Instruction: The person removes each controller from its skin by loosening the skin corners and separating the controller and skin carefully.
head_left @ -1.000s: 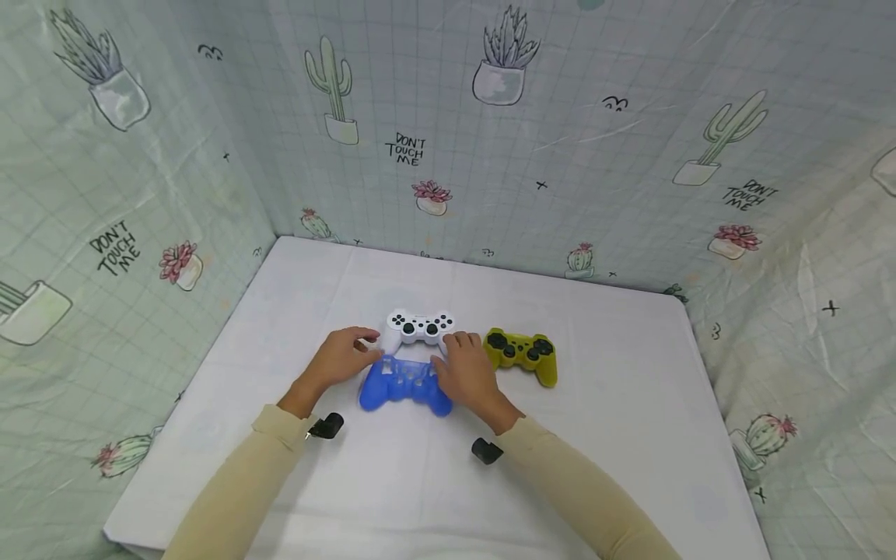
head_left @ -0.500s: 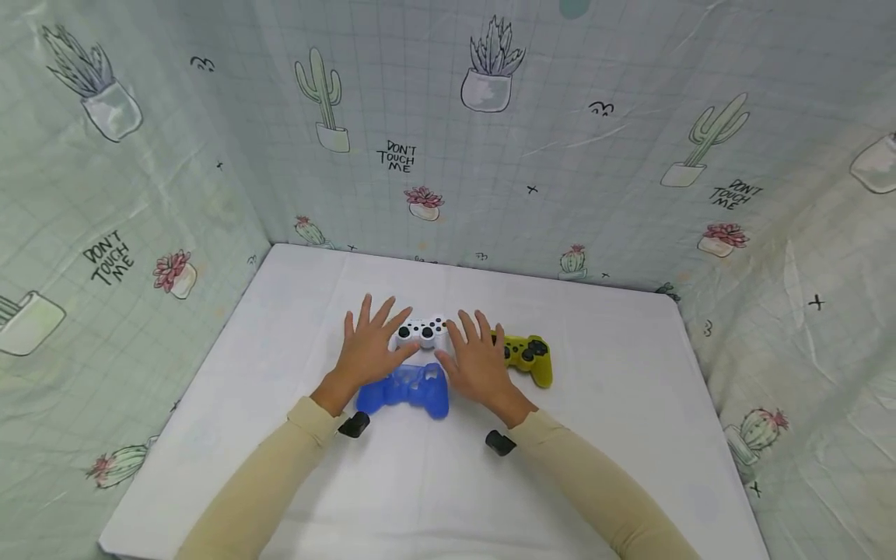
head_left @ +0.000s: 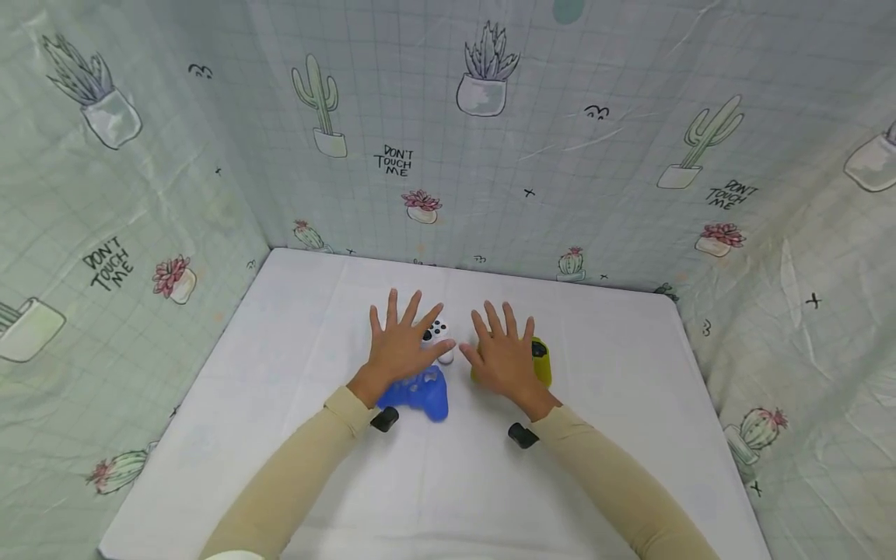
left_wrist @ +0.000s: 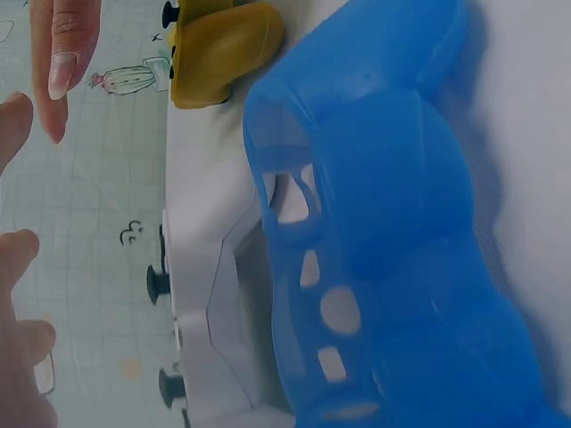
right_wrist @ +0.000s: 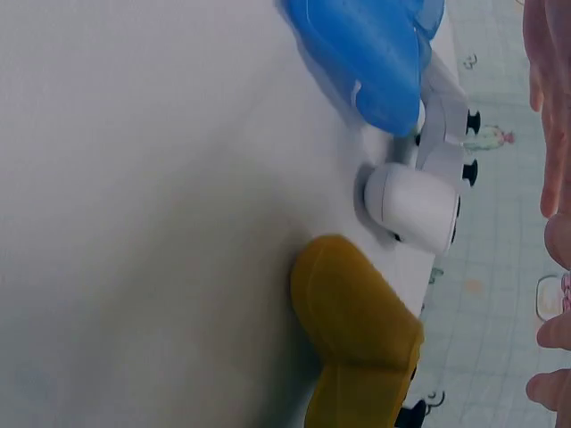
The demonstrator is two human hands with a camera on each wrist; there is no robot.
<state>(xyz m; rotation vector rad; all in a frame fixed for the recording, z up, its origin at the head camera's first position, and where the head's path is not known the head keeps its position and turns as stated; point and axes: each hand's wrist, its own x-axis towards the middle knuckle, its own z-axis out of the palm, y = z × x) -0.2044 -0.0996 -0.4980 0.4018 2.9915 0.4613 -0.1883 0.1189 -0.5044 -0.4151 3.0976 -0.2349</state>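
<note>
My left hand (head_left: 401,348) is spread above the white game controller (head_left: 444,356), covering its left part in the head view. Just below that hand lies an empty blue silicone controller cover (head_left: 428,395), its cut-out holes plain in the left wrist view. My right hand (head_left: 505,356) hovers with fingers spread over a second controller in a yellow-green cover (head_left: 544,372); only its edges show past the hand. In the right wrist view the yellow cover (right_wrist: 357,312), the white controller (right_wrist: 415,205) and the blue cover (right_wrist: 366,53) rest on the table, apart from the fingers.
All three lie near the middle of a white-covered table (head_left: 616,404). Cloth printed with cacti (head_left: 420,117) hangs behind and on both sides. A small black wrist camera (head_left: 384,419) sits under the left wrist, another (head_left: 523,435) under the right.
Both hands have let go of the white controller and blue cover, opened with fingers spread, lifted and shifted right. The right hand now covers most of the yellow controller. The objects stay put.
</note>
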